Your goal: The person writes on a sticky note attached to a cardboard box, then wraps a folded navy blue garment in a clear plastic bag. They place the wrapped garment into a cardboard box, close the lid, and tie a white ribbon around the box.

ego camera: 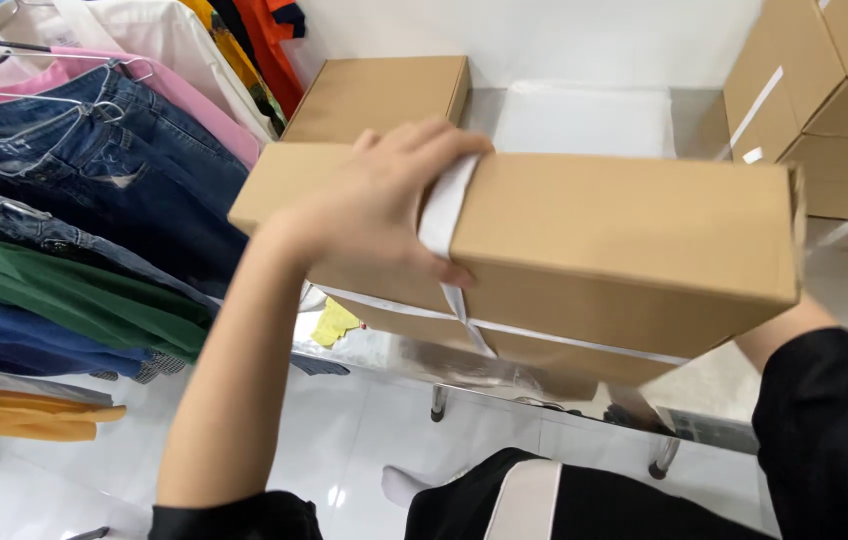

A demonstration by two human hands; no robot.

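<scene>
Cardboard box (pixel 604 250) is hovering over the steel table (pixel 464 365) edge, left hand (pixel 374 215) spreading across its top at nine o'clock, pinching white tape (pixel 444 215); right hand is hiding underneath, grip unclear. Clothes rack (pixel 74 200) is crowding nine o'clock.

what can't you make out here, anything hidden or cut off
Head view:
- Right hand: hidden behind the held cardboard box; only its sleeve shows.
- Box contents: closed.
- Stacked boxes: cut off by the right edge.
- Left hand: palm is pressed to the white strap, hidden.
</scene>
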